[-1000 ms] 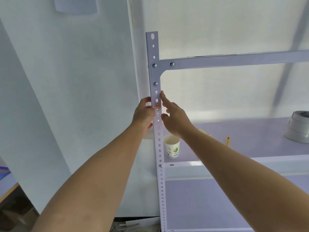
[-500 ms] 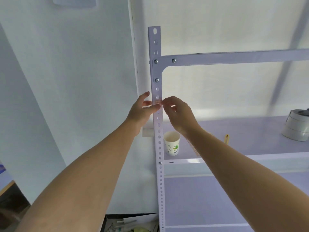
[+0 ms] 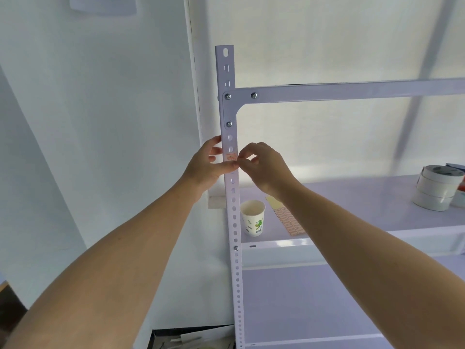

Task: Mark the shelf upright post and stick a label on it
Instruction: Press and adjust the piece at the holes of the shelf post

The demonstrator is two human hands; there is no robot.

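Above the fingers (image 3: pixel 227 168), label (image 3: pixel 231 156) on post (image 3: pixel 227 71)

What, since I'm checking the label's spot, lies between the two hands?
In the head view, the shelf post stands between the left hand and the right hand, with the small label on its face at their fingertips.

A small pinkish paper label (image 3: pixel 231 156) sits on the front of the white perforated metal upright post (image 3: pixel 232 197), below the joint with the white metal crossbar (image 3: pixel 352 89). The left hand (image 3: pixel 206 167) grips the post from its left, thumb just under the label. The right hand (image 3: pixel 264 167), on the post's right, pinches the label's right edge. On the white shelf board (image 3: pixel 352 197), right of the post, stand a printed paper cup (image 3: pixel 253 217), then a flat sheet of labels (image 3: pixel 289 221), and far right stacked white tape rolls (image 3: pixel 437 190).
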